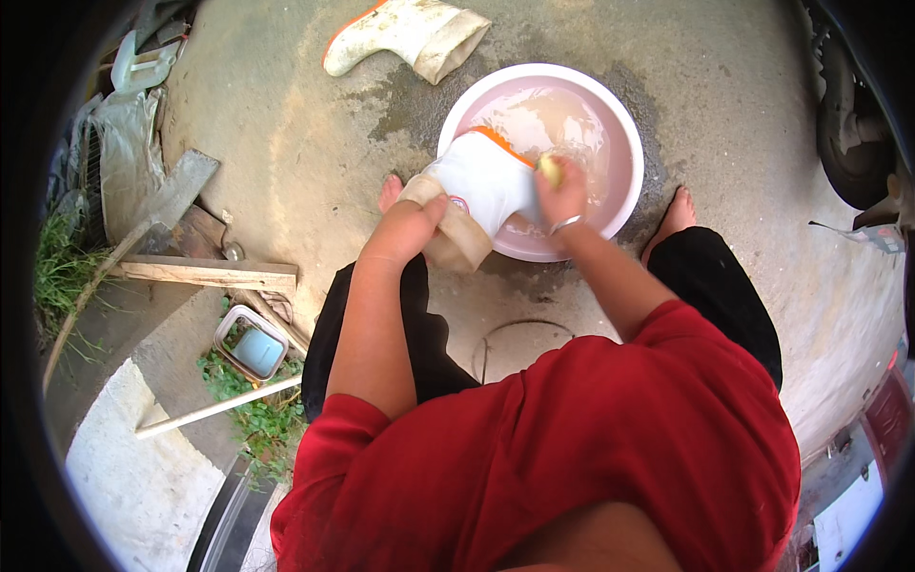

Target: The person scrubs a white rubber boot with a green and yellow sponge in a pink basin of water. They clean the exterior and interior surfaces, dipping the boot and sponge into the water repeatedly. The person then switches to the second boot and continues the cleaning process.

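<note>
My left hand [411, 225] grips the turned-down beige cuff of a white rubber boot [482, 179] with an orange sole. The boot lies tilted over the left rim of a pink plastic basin [629, 157], its foot part inside the basin. Cloudy water [582, 132] stands in the basin. In my right hand [563, 191] is a small yellowish thing, blurred, perhaps a sponge or a brush; it is close to the boot's sole and foot. A second white rubber boot [407, 36], dirty and orange-soled, lies on its side on the concrete beyond the basin.
Wet patches mark the concrete floor [322, 143] around the basin. At left lie a wooden board [207, 272], a long-handled tool [179, 186], plastic sheeting [129, 157] and a square container [250, 343] among plants. A wheel [851, 136] stands at the right edge. My bare feet flank the basin.
</note>
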Action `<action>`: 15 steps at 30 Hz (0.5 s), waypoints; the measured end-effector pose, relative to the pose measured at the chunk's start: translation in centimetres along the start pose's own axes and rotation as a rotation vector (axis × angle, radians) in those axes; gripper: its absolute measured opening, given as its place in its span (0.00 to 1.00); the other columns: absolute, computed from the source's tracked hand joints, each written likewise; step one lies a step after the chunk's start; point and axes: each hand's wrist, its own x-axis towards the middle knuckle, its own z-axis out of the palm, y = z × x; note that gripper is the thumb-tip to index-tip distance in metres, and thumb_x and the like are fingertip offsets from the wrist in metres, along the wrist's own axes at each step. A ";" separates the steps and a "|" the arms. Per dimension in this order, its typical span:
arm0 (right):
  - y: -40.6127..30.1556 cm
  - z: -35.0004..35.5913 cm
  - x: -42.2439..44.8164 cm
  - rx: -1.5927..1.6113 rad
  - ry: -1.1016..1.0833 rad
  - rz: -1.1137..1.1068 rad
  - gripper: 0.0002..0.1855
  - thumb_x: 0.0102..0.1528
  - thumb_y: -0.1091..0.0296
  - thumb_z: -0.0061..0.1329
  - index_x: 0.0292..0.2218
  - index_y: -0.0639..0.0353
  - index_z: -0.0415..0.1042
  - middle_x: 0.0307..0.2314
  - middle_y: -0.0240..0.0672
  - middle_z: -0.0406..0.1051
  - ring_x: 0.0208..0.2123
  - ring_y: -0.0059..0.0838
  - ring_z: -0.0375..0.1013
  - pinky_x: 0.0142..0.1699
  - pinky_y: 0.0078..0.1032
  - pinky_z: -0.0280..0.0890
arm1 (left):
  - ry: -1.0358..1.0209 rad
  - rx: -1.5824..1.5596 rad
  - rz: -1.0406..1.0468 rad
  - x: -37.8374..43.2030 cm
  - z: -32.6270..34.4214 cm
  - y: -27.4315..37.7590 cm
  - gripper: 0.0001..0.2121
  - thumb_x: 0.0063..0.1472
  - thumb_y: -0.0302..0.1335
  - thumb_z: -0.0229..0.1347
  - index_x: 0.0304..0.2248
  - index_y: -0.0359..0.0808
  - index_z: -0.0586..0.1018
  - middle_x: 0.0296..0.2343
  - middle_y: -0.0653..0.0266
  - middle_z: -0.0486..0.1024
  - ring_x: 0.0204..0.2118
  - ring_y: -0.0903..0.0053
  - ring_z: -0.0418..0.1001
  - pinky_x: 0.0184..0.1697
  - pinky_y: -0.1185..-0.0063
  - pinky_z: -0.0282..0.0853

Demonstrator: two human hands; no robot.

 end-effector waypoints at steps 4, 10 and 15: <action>-4.1 2.1 -6.9 0.091 -0.261 -0.244 0.27 0.49 0.60 0.54 0.49 0.61 0.67 0.44 0.53 0.63 0.48 0.51 0.63 0.55 0.40 0.58 | 0.033 0.211 -0.003 -0.1 0.1 0.1 0.31 0.62 0.33 0.48 0.58 0.20 0.53 0.59 0.48 0.52 0.58 0.68 0.59 0.59 0.78 0.54; -5.3 5.3 -1.6 -0.200 -0.061 -0.317 0.24 0.51 0.60 0.52 0.48 0.60 0.70 0.47 0.56 0.62 0.50 0.53 0.62 0.56 0.40 0.58 | -0.019 0.161 0.044 -0.6 -0.6 0.2 0.31 0.62 0.31 0.47 0.58 0.19 0.52 0.63 0.49 0.38 0.65 0.66 0.43 0.63 0.79 0.44; -6.6 5.9 -0.4 -0.186 -0.036 -0.263 0.26 0.51 0.60 0.51 0.50 0.59 0.70 0.48 0.56 0.62 0.50 0.53 0.62 0.56 0.39 0.58 | -0.031 0.140 0.030 -0.2 -0.5 0.7 0.30 0.62 0.30 0.47 0.58 0.19 0.53 0.63 0.49 0.35 0.66 0.66 0.42 0.63 0.79 0.45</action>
